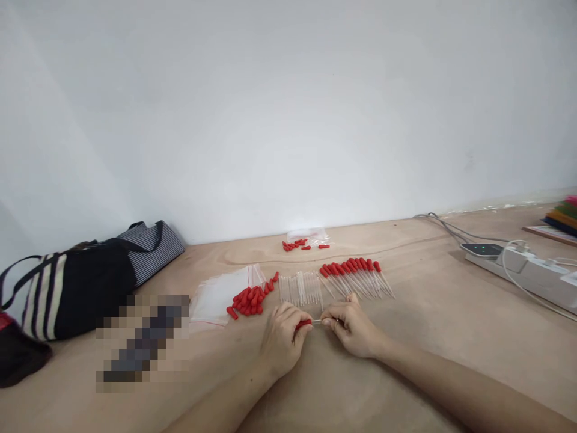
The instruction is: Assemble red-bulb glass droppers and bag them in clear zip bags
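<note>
My left hand (pixel 285 338) is closed on a red rubber bulb (pixel 303 323), pinched between thumb and fingers. My right hand (pixel 354 328) pinches a thin clear dropper tube (pixel 317 321) that meets the bulb end to end; how deep it sits inside is hidden. Just beyond the hands lies a row of bare clear tubes (pixel 300 290). To their right, several droppers with red bulbs (pixel 356 276) lie side by side, tips toward me. A heap of loose red bulbs (pixel 247 300) rests left of the tubes, partly on clear zip bags (pixel 216 294).
Near the wall, another small bag (pixel 309 234) lies with several red bulbs (pixel 294 245). Striped and black bags (pixel 90 288) stand at the left, beside a pixelated dark object (pixel 146 340). A white power strip (pixel 532 273) with cables and some colourful items (pixel 563 216) are at the right.
</note>
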A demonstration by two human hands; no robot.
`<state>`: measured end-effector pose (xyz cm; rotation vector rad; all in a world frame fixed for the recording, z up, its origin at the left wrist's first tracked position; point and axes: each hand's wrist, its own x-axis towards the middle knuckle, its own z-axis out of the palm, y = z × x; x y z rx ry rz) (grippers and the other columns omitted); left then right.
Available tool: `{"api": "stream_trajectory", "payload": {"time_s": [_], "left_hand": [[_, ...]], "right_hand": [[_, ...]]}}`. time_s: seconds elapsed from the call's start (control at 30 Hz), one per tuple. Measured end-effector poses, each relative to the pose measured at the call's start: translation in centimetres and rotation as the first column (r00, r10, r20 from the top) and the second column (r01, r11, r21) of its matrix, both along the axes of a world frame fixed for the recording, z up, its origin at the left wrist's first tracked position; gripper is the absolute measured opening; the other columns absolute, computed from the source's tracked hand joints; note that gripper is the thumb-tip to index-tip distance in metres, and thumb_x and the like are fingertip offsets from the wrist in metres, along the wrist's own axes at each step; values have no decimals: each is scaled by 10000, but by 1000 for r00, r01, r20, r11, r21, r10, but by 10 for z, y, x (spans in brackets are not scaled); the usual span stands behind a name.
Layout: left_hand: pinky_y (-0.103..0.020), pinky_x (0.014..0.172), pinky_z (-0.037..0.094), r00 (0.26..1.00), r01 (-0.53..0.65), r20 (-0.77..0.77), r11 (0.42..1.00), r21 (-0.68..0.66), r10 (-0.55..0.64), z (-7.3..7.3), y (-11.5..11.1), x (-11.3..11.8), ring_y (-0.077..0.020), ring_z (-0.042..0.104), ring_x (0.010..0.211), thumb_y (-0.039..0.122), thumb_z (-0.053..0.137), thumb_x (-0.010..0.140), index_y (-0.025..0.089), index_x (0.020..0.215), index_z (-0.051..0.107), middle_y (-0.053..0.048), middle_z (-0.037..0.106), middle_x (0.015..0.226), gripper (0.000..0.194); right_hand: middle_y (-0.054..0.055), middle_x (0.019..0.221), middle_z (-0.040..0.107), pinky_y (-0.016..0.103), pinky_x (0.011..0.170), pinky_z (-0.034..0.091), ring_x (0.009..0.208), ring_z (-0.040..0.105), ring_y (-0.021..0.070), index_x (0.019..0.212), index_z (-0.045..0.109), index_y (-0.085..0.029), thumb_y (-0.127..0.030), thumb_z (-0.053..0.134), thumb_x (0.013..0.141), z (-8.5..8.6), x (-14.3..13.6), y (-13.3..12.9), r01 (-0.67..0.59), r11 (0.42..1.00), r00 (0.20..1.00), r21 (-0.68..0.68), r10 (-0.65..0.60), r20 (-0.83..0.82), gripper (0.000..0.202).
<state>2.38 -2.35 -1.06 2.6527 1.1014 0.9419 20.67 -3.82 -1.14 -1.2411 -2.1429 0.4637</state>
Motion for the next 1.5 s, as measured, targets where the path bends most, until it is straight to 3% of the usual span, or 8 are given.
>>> {"api": "stream_trajectory", "payload": {"time_s": [0.73, 0.8, 0.9, 1.0, 1.07, 1.17, 1.3, 1.5], "left_hand": [[-327, 697, 340, 999, 10, -38, 999, -49, -11, 6, -3, 1, -181, 513, 740, 201, 510, 777, 190, 701, 583, -17, 626, 692, 105], [-330, 707, 334, 999, -5, -44, 999, -40, 3, 6, -3, 1, -178, 516, 738, 209, 516, 777, 191, 709, 586, -13, 627, 693, 99], [-342, 726, 330, 998, -43, -52, 998, -35, 42, 8, 0, 1, -181, 520, 745, 246, 518, 787, 199, 726, 597, -13, 635, 709, 110], [-354, 763, 330, 997, -62, -57, 997, -35, 60, 8, 5, -1, -196, 517, 796, 296, 506, 799, 215, 791, 606, -19, 640, 758, 129], [-374, 815, 320, 993, -113, -34, 994, 2, 113, 7, 9, -5, -218, 499, 889, 351, 530, 776, 222, 942, 578, -34, 626, 884, 216], [-408, 868, 301, 954, -299, 15, 953, 47, 298, 6, 17, -14, -253, 445, 1007, 385, 576, 721, 227, 1121, 477, -56, 556, 1062, 441], [-399, 843, 324, 875, -482, -7, 874, 50, 483, 9, 24, -24, -261, 451, 1002, 301, 576, 709, 235, 1059, 512, -48, 561, 1049, 362], [-394, 825, 303, 800, -588, -85, 805, 81, 594, 18, 25, -30, -255, 447, 976, 284, 565, 715, 230, 1006, 540, -51, 570, 1019, 297]], "right_hand": [[-48, 554, 565, 317, 790, 266, 563, 468, 93, 621, 589, -162, -242, 403, 803, 3, -4, 6, -32, 983, 999, -183, 26, -32, 272], [-36, 600, 592, 327, 778, 249, 580, 480, 99, 671, 605, -173, -236, 387, 820, 6, -2, 5, -41, 988, 999, -148, 44, 19, 272], [5, 737, 630, 331, 756, 215, 685, 508, 130, 799, 628, -215, -221, 390, 832, 12, 4, 3, -69, 997, 990, 30, 65, 122, 240], [32, 742, 623, 318, 722, 199, 721, 507, 146, 823, 640, -229, -228, 411, 830, 16, 9, 4, -66, 986, 979, 152, 35, 203, 229], [33, 737, 624, 307, 700, 200, 705, 511, 143, 821, 642, -228, -227, 402, 831, 14, 11, 10, 10, 987, 981, 160, -40, 189, 241], [41, 807, 643, 294, 688, 211, 728, 533, 150, 869, 632, -220, -242, 370, 840, 9, 13, 27, 222, 968, 967, 119, -234, 103, 265], [49, 783, 660, 298, 693, 202, 706, 562, 154, 858, 613, -194, -290, 362, 844, 0, 8, 52, 462, 881, 874, 106, -472, 118, 269], [61, 670, 649, 328, 695, 177, 652, 565, 168, 793, 590, -168, -294, 385, 819, -2, -4, 66, 595, 788, 742, 157, -614, 269, 242]]}}
